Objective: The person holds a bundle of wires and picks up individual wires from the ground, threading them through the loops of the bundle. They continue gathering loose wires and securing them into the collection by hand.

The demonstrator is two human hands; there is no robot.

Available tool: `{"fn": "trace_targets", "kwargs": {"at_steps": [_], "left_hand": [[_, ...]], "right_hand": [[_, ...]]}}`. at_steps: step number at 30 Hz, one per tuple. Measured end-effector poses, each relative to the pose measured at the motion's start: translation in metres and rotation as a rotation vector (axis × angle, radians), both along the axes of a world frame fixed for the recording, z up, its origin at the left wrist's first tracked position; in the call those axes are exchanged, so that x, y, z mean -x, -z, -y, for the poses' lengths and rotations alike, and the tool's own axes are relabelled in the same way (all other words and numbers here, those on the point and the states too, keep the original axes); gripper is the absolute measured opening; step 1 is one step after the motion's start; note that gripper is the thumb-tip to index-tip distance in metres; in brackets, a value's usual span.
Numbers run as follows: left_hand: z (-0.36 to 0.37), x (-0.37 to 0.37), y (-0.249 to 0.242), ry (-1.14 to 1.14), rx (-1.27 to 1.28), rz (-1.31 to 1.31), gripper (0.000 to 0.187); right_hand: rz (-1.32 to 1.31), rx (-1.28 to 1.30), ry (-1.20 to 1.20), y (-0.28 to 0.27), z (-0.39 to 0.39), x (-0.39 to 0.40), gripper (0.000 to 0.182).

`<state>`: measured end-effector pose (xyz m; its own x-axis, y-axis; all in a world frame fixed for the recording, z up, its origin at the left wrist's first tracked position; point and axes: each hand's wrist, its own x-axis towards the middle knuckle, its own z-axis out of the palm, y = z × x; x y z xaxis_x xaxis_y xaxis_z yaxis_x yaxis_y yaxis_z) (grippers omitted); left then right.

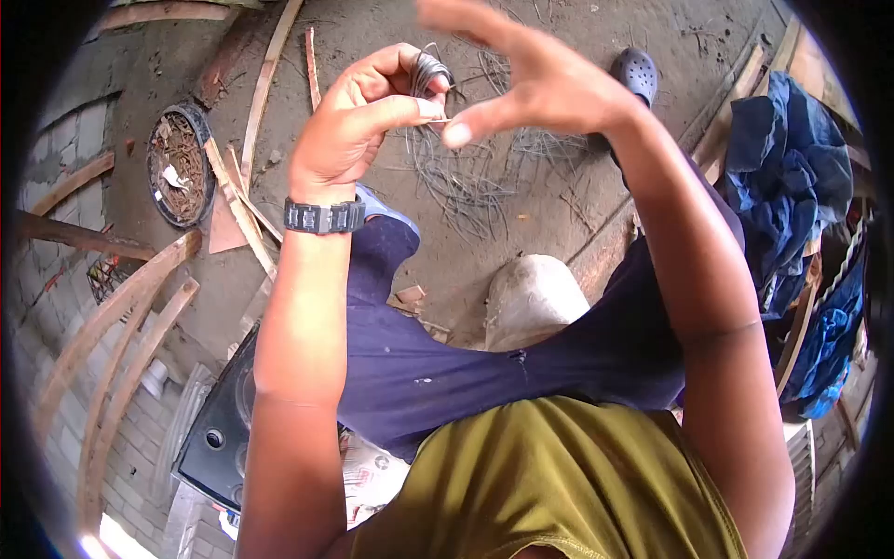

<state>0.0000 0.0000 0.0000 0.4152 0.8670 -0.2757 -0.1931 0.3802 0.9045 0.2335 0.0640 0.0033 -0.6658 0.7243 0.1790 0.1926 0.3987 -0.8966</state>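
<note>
A small coil of thin dark wire (pixel 429 73) sits looped at the fingers of my left hand (pixel 358 116), which is closed on it. Between that hand's thumb and finger a short thin end points toward my right hand (pixel 545 88). The right hand has its fingers spread and slightly blurred, its thumb tip right by the wire end. Below both hands, a loose tangle of wire strands (pixel 456 177) lies on the dirt floor. A dark watch (pixel 324 216) circles my left wrist.
On the left stands a round black tub (pixel 186 207) of brown scraps, near wooden strips (pixel 270 88). A whitish rounded object (pixel 535 293) is between my legs. Blue cloth (pixel 787 158) hangs at the right. A black speaker-like box (pixel 219 419) is beside my left leg.
</note>
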Motion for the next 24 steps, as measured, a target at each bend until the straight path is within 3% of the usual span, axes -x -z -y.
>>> {"fn": "trace_targets", "kwargs": {"at_steps": [2, 3, 7, 9, 10, 11, 13, 14, 18, 21, 23, 24], "left_hand": [[0.0, -0.002, -0.002, -0.031, -0.02, 0.106, 0.035], [-0.003, 0.004, -0.012, -0.028, -0.045, 0.039, 0.035], [-0.007, 0.001, -0.007, -0.241, -0.135, -0.088, 0.032], [-0.006, -0.001, -0.003, -0.405, -0.055, 0.056, 0.032], [-0.005, 0.005, 0.007, -0.409, -0.022, 0.149, 0.045], [-0.004, 0.008, 0.014, -0.41, -0.022, 0.152, 0.045], [-0.003, 0.009, 0.018, -0.473, 0.136, 0.508, 0.045], [0.0, 0.008, 0.021, -0.48, 0.193, 0.56, 0.044], [0.005, -0.008, 0.006, -0.425, 0.168, 0.613, 0.041], [0.002, -0.007, 0.012, -0.336, 0.074, 0.785, 0.056], [0.0, -0.004, 0.008, -0.413, 0.036, 0.778, 0.054], [-0.002, -0.002, 0.003, -0.434, -0.002, 0.679, 0.052]], "right_hand": [[0.108, 0.323, -0.221, 0.007, 0.007, 0.009, 0.073], [0.044, 0.29, -0.229, 0.015, 0.007, 0.021, 0.073], [-0.12, 0.481, -0.123, 0.03, 0.013, 0.029, 0.063], [-0.19, 0.451, -0.034, 0.032, 0.013, 0.03, 0.054], [-0.033, 0.401, -0.004, 0.029, 0.01, 0.027, 0.048], [-0.03, 0.401, -0.005, 0.027, 0.011, 0.027, 0.048], [0.165, 0.458, 0.067, 0.023, 0.014, 0.028, 0.048], [0.137, 0.424, 0.106, 0.027, 0.019, 0.029, 0.051], [0.125, 0.362, 0.166, 0.028, 0.028, 0.031, 0.052], [0.112, 0.398, 0.078, 0.041, 0.017, 0.021, 0.055], [0.006, 0.602, -0.051, 0.056, -0.001, 0.004, 0.063], [0.064, 0.661, 0.06, 0.079, -0.01, -0.008, 0.074]]}}
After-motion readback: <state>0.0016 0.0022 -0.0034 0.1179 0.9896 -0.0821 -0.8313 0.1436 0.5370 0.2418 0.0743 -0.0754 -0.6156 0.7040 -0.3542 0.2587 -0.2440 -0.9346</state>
